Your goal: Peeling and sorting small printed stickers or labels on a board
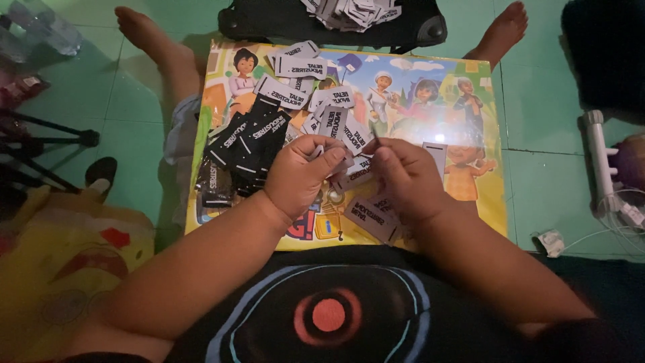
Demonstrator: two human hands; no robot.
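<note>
Both hands hiding one label

Both hands pinch label — board.

Woven cloth, matt grey, on the loose labels; same cloth, black, on the stacked labels. Glossy, smooth printed card on the cartoon board. Glazed, faintly shiny on the green floor tiles.

grey and black labels litter the cartoon-printed board.
</note>
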